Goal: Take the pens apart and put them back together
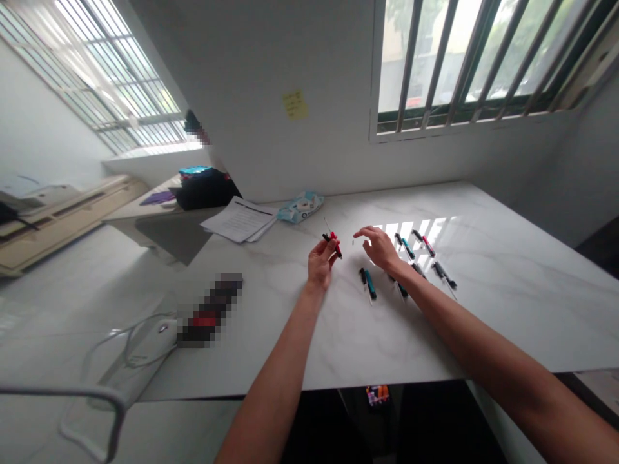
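One head-worn view looks forward and down across the white marble-patterned table (pixel 507 290) from its near edge, probably seated close.

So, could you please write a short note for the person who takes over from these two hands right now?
Left hand: raised above the white table, holding a red and black pen by its body, thin tip up.
Right hand: open, fingers spread, hovering just right of that pen; whether it holds a small part, I cannot tell.
On the table: a teal pen near the hands; more pens lie in loose rows behind the right hand.
Done: one pen picked up. Left: the others lie untouched.
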{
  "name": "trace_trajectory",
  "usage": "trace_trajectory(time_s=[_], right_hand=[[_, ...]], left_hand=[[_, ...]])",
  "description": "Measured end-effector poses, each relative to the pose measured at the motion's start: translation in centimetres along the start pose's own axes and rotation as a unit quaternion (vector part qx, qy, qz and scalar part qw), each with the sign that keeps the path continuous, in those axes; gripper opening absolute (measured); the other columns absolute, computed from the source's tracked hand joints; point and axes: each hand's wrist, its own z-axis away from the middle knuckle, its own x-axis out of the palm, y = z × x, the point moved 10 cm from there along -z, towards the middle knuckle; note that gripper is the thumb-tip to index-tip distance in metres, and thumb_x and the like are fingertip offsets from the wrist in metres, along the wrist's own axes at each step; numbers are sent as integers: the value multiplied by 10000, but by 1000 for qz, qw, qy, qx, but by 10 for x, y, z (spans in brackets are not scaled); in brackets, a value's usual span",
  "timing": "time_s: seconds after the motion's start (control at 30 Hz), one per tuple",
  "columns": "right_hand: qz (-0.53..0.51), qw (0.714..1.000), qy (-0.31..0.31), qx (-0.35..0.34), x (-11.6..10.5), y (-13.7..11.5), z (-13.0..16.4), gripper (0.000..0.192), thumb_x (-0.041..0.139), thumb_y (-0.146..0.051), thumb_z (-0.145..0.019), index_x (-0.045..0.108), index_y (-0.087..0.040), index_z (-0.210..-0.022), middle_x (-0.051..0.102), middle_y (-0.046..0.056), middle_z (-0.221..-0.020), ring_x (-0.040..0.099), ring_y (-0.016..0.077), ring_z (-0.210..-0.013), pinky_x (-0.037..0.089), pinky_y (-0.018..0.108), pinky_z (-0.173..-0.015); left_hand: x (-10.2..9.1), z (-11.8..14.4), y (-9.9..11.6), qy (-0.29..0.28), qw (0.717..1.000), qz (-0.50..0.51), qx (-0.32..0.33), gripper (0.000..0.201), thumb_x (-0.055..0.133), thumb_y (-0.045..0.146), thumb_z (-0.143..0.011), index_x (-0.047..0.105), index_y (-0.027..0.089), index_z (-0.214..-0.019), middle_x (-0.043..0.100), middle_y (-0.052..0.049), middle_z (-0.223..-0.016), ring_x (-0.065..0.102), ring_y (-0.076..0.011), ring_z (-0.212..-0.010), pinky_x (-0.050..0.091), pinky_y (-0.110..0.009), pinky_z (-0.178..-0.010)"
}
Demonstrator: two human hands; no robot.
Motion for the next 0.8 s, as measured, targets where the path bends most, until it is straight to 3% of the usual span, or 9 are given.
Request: trace_trajectory(time_s=[0.1, 0.2, 0.3, 0.4, 0.53, 0.63, 0.8], right_hand=[[26, 995, -85, -52, 28, -1, -15, 568, 511, 68, -828, 747, -230, -1251, 736, 77, -1296, 656, 232, -1201, 487, 366, -1061], [54, 986, -152, -29, 49, 12, -32, 424, 597, 0, -871, 786, -236, -1168, 790, 69, -1185, 720, 221, -1094, 511, 320, -995], [72, 984, -163, 10, 55, 23, -42, 266, 652, -86, -901, 815, -221, -1062, 822, 65, -1003, 753, 216, -948, 533, 289, -885], [80, 984, -161, 8, 53, 18, -38, 280, 647, -66, -889, 819, -204, -1061, 820, 79, -976, 751, 213, -927, 527, 278, -860], [47, 991, -122, 6, 26, 14, -19, 315, 602, -97, -911, 826, -216, -1098, 805, 90, -1016, 736, 194, -875, 527, 277, -830], [-40, 994, -58, 83, -9, 33, -3, 275, 609, -200, -916, 845, -223, -1055, 805, 74, -928, 724, 188, -773, 535, 283, -750], [-255, 944, 23, 207, -36, 71, 26, 273, 746, -356, -813, 834, -186, -1008, 815, 88, -924, 751, 224, -815, 578, 316, -740]], left_hand=[[-1, 1, -6, 5, 1000, 13, -14, 503, 939, 524, -620, 805, 213, -992, 779, -48, -941, 688, -136, -809, 511, -268, -753], [-2, 2, -10, 11, 1000, 17, -24, 508, 956, 509, -582, 810, 196, -954, 775, -48, -890, 672, -132, -766, 497, -260, -722], [-6, -1, -10, 21, 1000, -4, -12, 499, 934, 528, -609, 811, 188, -952, 778, -57, -894, 672, -137, -765, 490, -259, -705], [-12, -5, -9, 36, 998, -45, 8, 495, 921, 539, -618, 815, 170, -931, 774, -54, -842, 652, -135, -705, 487, -255, -663], [-12, -8, -9, 35, 988, -146, 40, 474, 896, 526, -654, 827, 161, -950, 751, -34, -738, 608, -128, -614, 463, -242, -594], [-3, -6, -12, -5, 974, -222, 40, 448, 856, 515, -709, 835, 159, -980, 754, -40, -743, 589, -119, -594, 439, -233, -577], [12, 3, -19, -78, 955, -286, 10, 467, 837, 546, -716, 844, 155, -970, 733, -41, -709, 541, -115, -565, 356, -237, -534]])
